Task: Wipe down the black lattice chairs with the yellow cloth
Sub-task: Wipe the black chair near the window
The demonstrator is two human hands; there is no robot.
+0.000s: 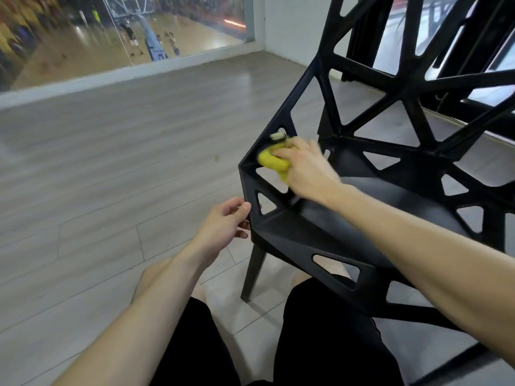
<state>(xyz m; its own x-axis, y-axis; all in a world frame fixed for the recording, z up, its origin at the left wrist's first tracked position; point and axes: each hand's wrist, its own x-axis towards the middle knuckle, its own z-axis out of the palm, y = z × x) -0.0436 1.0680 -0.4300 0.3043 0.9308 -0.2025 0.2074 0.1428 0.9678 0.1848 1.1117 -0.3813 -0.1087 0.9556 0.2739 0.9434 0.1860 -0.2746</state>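
A black lattice chair (328,229) stands in front of me, its seat facing me and its back rising at the upper right. My right hand (309,168) grips a bunched yellow cloth (271,160) and presses it against the inside of the chair's left side frame, near the upper corner. A pale edge of the cloth sticks out through a lattice opening above the fingers. My left hand (225,221) holds the outer front-left edge of the chair, thumb on the rim and fingers curled behind it.
Grey wood-plank floor (111,168) spreads to the left. A low white sill with a glass wall (125,32) runs along the back, a sports court below it. A black-framed window (473,59) stands behind the chair. My knees in black shorts (320,344) are below.
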